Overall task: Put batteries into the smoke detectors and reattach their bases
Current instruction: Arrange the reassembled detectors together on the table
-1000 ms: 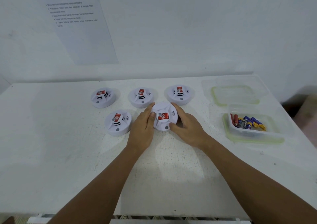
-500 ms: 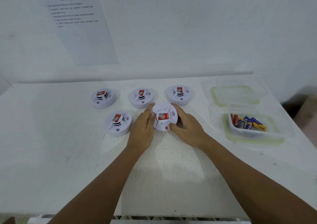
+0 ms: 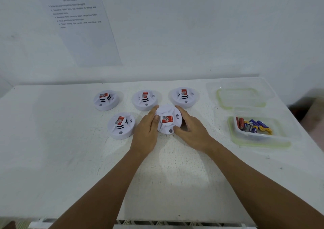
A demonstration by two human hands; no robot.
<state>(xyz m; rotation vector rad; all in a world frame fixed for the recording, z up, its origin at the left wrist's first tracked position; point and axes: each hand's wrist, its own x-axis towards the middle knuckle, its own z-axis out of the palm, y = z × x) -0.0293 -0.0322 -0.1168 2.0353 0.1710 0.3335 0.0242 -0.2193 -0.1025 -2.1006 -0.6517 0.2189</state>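
Five white smoke detectors sit face-up on the white counter [image 3: 52,158], toward its back edge. Farthest left in the back row is the first detector [image 3: 106,100], with a second detector [image 3: 121,125] nearer the front and a third detector [image 3: 144,100] beside the first. None of these is touched, and from above I cannot tell whether they already hold batteries.

The left hand [image 3: 146,132] curls its fingers against the left rim of the held detector [image 3: 168,119], which lies near the counter's middle. The right hand [image 3: 191,128] wraps the right rim, thumb at the front edge, so both hands hold it between them, seemingly to twist body against base or lift it. Just behind the right hand stands the fifth detector [image 3: 184,97], very close to the fingertips.

Toward the right edge lie a clear lid [image 3: 240,97] at the back and an open clear container [image 3: 259,132] with the batteries [image 3: 252,126] nearer the front.

The likely troubles, as I judge them: the smooth round housing could slip under a twist with so shallow a hold. Turning the wrong way or forcing misaligned tabs could jam or crack the base. A wide swing of the right hand could knock the fifth detector. Lifting and flipping it carelessly could send it toward its neighbours, or mix finished units with unfinished ones, since all look alike.
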